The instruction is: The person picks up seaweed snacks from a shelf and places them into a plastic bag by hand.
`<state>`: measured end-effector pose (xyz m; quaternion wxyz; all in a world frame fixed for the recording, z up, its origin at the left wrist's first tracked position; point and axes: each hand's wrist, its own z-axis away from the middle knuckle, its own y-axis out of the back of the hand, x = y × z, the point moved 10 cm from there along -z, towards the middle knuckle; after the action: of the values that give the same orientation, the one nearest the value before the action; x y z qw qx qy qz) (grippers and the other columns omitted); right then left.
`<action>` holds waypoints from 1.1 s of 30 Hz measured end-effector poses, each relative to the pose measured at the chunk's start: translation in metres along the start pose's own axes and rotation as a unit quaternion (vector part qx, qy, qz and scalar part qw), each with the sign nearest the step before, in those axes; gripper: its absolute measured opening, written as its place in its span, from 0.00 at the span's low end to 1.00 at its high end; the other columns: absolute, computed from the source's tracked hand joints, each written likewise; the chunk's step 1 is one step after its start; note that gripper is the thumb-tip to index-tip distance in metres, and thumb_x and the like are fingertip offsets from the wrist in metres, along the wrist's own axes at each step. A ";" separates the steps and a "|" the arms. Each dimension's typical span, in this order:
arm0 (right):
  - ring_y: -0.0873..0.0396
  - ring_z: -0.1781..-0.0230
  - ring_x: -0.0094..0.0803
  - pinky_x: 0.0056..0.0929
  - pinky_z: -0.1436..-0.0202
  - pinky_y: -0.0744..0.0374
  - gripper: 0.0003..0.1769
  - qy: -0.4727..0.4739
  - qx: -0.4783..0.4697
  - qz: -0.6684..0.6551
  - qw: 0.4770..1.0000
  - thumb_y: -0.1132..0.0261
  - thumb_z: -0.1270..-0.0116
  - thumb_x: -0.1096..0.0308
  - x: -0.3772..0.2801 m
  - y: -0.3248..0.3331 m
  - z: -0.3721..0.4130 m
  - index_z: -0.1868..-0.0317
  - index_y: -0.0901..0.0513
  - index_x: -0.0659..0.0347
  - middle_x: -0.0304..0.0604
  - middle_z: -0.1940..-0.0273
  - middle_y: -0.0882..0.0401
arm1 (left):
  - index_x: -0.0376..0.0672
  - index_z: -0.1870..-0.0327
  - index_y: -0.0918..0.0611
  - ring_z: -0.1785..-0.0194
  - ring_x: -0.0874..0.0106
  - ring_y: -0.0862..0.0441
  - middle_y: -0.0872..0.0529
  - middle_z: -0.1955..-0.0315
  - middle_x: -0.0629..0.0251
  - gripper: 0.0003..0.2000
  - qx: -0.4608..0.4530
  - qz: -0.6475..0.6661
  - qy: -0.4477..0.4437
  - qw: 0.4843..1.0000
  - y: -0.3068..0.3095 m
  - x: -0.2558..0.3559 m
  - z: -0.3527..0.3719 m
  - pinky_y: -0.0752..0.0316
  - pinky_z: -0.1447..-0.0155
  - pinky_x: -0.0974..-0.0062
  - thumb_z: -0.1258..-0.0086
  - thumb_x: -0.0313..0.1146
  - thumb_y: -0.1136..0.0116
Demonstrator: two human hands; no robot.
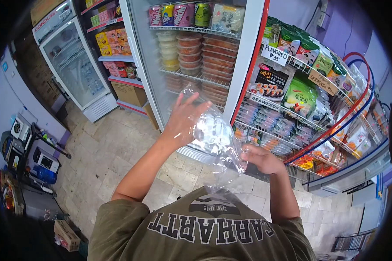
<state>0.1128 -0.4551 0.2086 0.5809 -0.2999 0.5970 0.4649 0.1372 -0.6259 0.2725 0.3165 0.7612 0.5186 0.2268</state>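
A crinkled clear plastic bag [224, 163] hangs between my two hands in front of the fridge, catching bright glare. Shiny clear plastic [211, 130] shows at its middle, its shape blurred by reflections. My left hand [185, 118] grips the upper left part of the bag, fingers curved over it and film standing up past the fingertips. Lower down, my right hand [262, 159] pinches the bag's right side between thumb and fingers. The bag's lower end trails close to my shirt front.
Ahead stands an upright fridge holding drink cans [184, 15], stacked tubs [189, 52] and flat containers [220, 58]. To the right, wire racks carry seaweed packs [298, 98] behind a curved red and blue tube [355, 108]. Another glass-door fridge [72, 61] stands at left.
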 end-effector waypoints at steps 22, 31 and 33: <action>0.41 0.34 0.39 0.35 0.36 0.36 0.54 0.080 0.208 -0.003 0.975 0.26 0.51 0.52 -0.055 0.001 0.019 0.30 0.49 0.60 0.53 0.35 0.43 | 0.50 0.51 0.21 0.58 0.62 0.21 0.21 0.60 0.65 0.24 0.168 0.062 -0.184 0.967 0.041 0.092 -0.001 0.28 0.58 0.65 0.54 0.30 0.37; 0.30 0.47 0.30 0.28 0.43 0.30 0.51 0.059 0.273 -0.220 0.935 0.24 0.52 0.59 -0.001 -0.035 -0.022 0.34 0.44 0.65 0.45 0.45 0.31 | 0.50 0.48 0.22 0.54 0.63 0.27 0.24 0.58 0.65 0.22 0.164 -0.052 -0.062 0.983 0.031 0.082 0.006 0.34 0.50 0.63 0.48 0.33 0.42; 0.30 0.47 0.29 0.28 0.43 0.31 0.48 0.072 0.271 -0.176 0.943 0.26 0.49 0.60 0.002 -0.037 -0.021 0.34 0.45 0.63 0.43 0.45 0.31 | 0.50 0.47 0.22 0.54 0.64 0.28 0.25 0.58 0.66 0.22 0.203 -0.109 -0.037 0.972 0.028 0.080 0.014 0.36 0.49 0.63 0.47 0.33 0.42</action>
<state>0.1373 -0.4878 0.1971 0.6684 -0.2642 0.6783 0.1527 0.1932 -0.5620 0.2840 0.1978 0.7562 0.6216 0.0523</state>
